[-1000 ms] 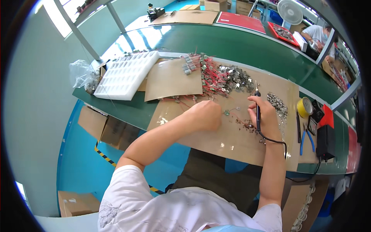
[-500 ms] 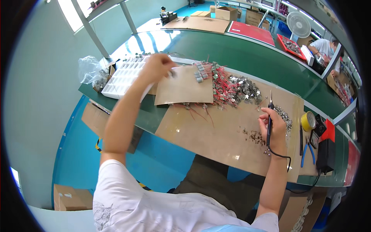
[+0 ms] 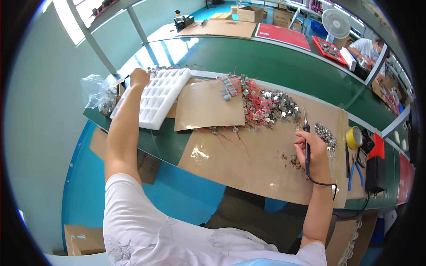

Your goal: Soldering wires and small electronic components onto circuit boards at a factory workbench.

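Observation:
In my right hand (image 3: 317,150) is a black soldering iron (image 3: 307,141), tip pointing up and away, its cord trailing past my wrist. My left hand (image 3: 140,78) is at the far left end of a white compartment tray (image 3: 155,119). Its fingers are curled down, and what they hold is hidden. A tan sheet (image 3: 208,113) lies right of the tray, with several small grey parts (image 3: 228,88) on its upper corner. Beside it is a heap of metal parts with red wires (image 3: 257,99).
Loose silver pieces (image 3: 326,135) and small brown bits (image 3: 293,160) lie near my right hand. Yellow tape (image 3: 354,137), blue-handled pliers (image 3: 355,175) and a black box (image 3: 376,176) stand at the right. A plastic bag (image 3: 95,91) is at the left. Another person (image 3: 366,48) works far right.
My left hand has moved left, from above the tray's right edge to its far left end. A small grey part seen at its fingers is now hidden. My right hand still holds the soldering iron.

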`<state>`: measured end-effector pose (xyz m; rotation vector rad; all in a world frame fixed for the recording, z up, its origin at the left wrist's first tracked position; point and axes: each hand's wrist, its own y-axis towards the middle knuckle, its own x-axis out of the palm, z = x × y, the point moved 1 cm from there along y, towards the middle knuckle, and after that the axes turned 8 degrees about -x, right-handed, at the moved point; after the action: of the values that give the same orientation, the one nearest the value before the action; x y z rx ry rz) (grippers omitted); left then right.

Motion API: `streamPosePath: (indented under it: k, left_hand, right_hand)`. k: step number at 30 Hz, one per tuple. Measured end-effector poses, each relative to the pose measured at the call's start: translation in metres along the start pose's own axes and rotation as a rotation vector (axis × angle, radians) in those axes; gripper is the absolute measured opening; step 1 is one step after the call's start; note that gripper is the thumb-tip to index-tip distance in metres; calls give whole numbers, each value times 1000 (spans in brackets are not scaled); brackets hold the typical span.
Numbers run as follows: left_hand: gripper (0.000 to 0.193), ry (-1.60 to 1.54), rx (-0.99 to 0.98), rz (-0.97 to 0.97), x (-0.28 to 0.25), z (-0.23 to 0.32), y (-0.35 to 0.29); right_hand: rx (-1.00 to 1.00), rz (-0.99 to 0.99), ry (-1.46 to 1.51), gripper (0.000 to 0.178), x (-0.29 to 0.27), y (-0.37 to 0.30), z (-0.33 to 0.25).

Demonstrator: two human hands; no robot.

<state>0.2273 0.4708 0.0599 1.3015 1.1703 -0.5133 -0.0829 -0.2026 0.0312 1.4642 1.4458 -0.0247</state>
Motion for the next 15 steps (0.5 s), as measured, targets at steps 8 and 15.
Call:
streamPosePath:
  k: [8,15]
  left_hand:
    - [37,-801,370,-167,-137,195,-134]
    - [36,-641,591,-246,-145,265,-202]
  right_hand:
    - [-32,-94,-151,38,-5,-4,1]
    - [-51,-126,-159,35,-5,-8,-3]
